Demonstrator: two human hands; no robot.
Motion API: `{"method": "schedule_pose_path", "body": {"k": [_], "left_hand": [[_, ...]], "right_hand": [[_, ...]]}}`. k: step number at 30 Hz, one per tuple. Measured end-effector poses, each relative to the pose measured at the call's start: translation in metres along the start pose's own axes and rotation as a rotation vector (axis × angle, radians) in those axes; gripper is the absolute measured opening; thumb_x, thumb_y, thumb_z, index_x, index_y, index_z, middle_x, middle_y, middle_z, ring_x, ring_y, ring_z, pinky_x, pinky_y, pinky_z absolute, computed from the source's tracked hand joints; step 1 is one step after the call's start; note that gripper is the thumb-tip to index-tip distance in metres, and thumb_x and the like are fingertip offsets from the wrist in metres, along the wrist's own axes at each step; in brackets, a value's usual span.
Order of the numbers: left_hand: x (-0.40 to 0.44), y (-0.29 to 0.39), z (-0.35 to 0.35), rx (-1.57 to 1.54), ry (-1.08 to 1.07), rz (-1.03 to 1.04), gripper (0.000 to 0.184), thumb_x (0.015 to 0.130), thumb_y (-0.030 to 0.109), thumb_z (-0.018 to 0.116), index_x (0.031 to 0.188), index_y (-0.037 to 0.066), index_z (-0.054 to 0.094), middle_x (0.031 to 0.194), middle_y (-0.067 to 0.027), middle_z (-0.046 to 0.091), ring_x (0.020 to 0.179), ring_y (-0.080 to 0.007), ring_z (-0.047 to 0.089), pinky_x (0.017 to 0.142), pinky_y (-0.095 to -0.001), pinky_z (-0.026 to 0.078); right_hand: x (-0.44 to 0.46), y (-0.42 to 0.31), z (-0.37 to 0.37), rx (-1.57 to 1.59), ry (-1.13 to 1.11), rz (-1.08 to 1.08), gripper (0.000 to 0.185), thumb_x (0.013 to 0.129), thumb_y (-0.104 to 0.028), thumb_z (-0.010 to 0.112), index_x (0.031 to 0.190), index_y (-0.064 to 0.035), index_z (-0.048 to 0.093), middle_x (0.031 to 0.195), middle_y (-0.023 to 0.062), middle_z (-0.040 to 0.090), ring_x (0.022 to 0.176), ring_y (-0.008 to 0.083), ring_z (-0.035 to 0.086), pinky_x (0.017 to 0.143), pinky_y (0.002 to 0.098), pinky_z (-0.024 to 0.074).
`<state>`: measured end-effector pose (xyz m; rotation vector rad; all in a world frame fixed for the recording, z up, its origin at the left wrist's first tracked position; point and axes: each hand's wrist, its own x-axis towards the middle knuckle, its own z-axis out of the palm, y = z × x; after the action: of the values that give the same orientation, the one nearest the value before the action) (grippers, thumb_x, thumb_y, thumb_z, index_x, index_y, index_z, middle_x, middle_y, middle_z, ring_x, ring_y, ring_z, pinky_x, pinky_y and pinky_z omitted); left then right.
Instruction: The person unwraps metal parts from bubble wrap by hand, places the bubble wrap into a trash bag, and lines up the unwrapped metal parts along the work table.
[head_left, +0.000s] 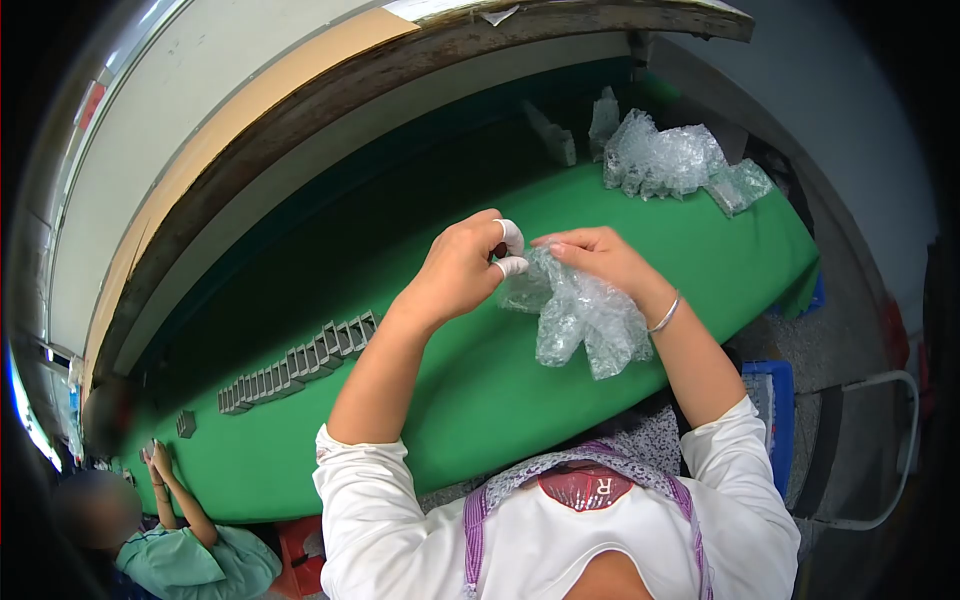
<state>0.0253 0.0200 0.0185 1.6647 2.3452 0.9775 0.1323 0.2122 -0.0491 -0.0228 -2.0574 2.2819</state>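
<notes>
My right hand (pixel 602 262) pinches the top of a bunch of clear bubble wrap bags (pixel 590 318), which hang and spread over the green cloth. Close beside it is my left hand (pixel 465 262), with white finger cots (pixel 511 237) on the thumb and a finger. Its fingers are bent together at the bags' upper left edge. Something small and dark shows between them, but I cannot make out what it is. To the left, a row of grey metal parts (pixel 290 370) stands on the cloth, and one similar grey part (pixel 186 424) sits apart.
A pile of bubble wrap bags (pixel 665 158) lies at the far right end of the green-covered table (pixel 450 400). A shelf edge (pixel 270 95) overhangs the back. Another person (pixel 190 550) works at the lower left. A blue crate (pixel 783 400) stands at right.
</notes>
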Motion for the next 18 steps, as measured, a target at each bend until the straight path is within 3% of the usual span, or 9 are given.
{"method": "schedule_pose_path", "body": {"k": [3, 7, 8, 9, 10, 12, 15, 16, 18], "left_hand": [[-0.002, 0.011, -0.01, -0.04, 0.076, 0.033, 0.014, 0.075, -0.001, 0.072, 0.083, 0.001, 0.06, 0.079, -0.0054, 0.053, 0.069, -0.0149, 0.055, 0.063, -0.0277, 0.047], [0.008, 0.02, -0.011, -0.208, 0.2, -0.128, 0.018, 0.084, 0.008, 0.067, 0.098, -0.001, 0.061, 0.089, -0.0068, 0.062, 0.078, -0.0136, 0.058, 0.071, -0.026, 0.049], [0.009, 0.011, -0.004, -0.121, 0.179, -0.117, 0.025, 0.084, 0.013, 0.068, 0.103, 0.0, 0.06, 0.092, -0.0083, 0.061, 0.081, -0.0162, 0.058, 0.073, -0.0281, 0.049], [0.009, -0.001, 0.008, -0.035, 0.157, -0.105, 0.031, 0.083, 0.017, 0.07, 0.107, 0.0, 0.059, 0.094, -0.0099, 0.061, 0.084, -0.0189, 0.059, 0.075, -0.0302, 0.049], [0.005, -0.006, 0.02, 0.031, 0.048, -0.139, 0.055, 0.077, 0.03, 0.075, 0.116, -0.002, 0.054, 0.107, -0.0182, 0.059, 0.096, -0.0305, 0.059, 0.083, -0.0385, 0.048], [-0.005, -0.03, 0.061, 0.068, -0.065, -0.049, 0.075, 0.073, 0.033, 0.078, 0.125, -0.009, 0.045, 0.119, -0.0268, 0.052, 0.112, -0.0393, 0.052, 0.095, -0.0434, 0.043], [-0.009, -0.041, 0.088, -0.006, -0.142, -0.065, 0.055, 0.076, 0.022, 0.073, 0.121, -0.001, 0.05, 0.108, -0.02, 0.054, 0.101, -0.0373, 0.055, 0.086, -0.0437, 0.046], [-0.012, -0.045, 0.088, 0.022, -0.067, 0.03, 0.046, 0.076, 0.019, 0.072, 0.114, 0.002, 0.053, 0.103, -0.0184, 0.054, 0.096, -0.0363, 0.055, 0.082, -0.0436, 0.047], [-0.017, -0.03, 0.079, 0.134, -0.06, -0.016, 0.04, 0.078, 0.028, 0.07, 0.103, 0.0, 0.056, 0.094, -0.0187, 0.06, 0.088, -0.0362, 0.059, 0.075, -0.0439, 0.049]], "right_hand": [[-0.004, -0.012, 0.0, 0.039, 0.026, -0.009, 0.028, 0.093, -0.018, 0.059, 0.114, -0.0005, 0.065, 0.1, 0.0062, 0.068, 0.088, 0.0099, 0.061, 0.079, 0.0248, 0.05], [-0.012, -0.024, -0.034, 0.417, 0.171, -0.177, 0.023, 0.093, -0.014, 0.058, 0.109, 0.0017, 0.064, 0.095, 0.0061, 0.067, 0.08, 0.012, 0.064, 0.075, 0.0255, 0.0529], [-0.015, -0.022, -0.048, 0.498, 0.201, -0.198, 0.022, 0.093, -0.014, 0.058, 0.107, 0.0016, 0.064, 0.092, 0.0059, 0.067, 0.078, 0.0119, 0.063, 0.073, 0.0257, 0.0531], [-0.023, -0.024, -0.054, 0.191, 0.384, -0.322, 0.02, 0.093, -0.014, 0.057, 0.105, 0.0004, 0.063, 0.088, 0.0048, 0.066, 0.078, 0.0124, 0.062, 0.072, 0.0257, 0.0533], [-0.032, -0.016, -0.068, 0.258, 0.361, -0.378, 0.02, 0.093, -0.015, 0.057, 0.105, 0.0, 0.063, 0.087, 0.0046, 0.065, 0.078, 0.0126, 0.062, 0.071, 0.0256, 0.0531], [-0.045, 0.014, -0.087, 0.28, 0.482, -0.462, 0.022, 0.095, -0.021, 0.056, 0.103, -0.0015, 0.063, 0.086, 0.0046, 0.065, 0.079, 0.0127, 0.062, 0.069, 0.0257, 0.0525], [-0.042, 0.024, -0.086, 0.687, 0.531, -0.263, 0.027, 0.096, -0.027, 0.055, 0.101, -0.0022, 0.062, 0.085, 0.0049, 0.064, 0.076, 0.0131, 0.062, 0.066, 0.0269, 0.0518], [-0.032, 0.047, -0.117, 0.943, -0.001, -0.125, 0.03, 0.096, -0.032, 0.055, 0.099, -0.0027, 0.062, 0.083, 0.004, 0.064, 0.074, 0.0136, 0.061, 0.065, 0.0279, 0.051], [-0.04, 0.059, -0.121, 0.704, 0.412, -0.055, 0.036, 0.096, -0.037, 0.052, 0.097, -0.0024, 0.062, 0.082, 0.0046, 0.064, 0.072, 0.0159, 0.061, 0.065, 0.0299, 0.0508]]}}
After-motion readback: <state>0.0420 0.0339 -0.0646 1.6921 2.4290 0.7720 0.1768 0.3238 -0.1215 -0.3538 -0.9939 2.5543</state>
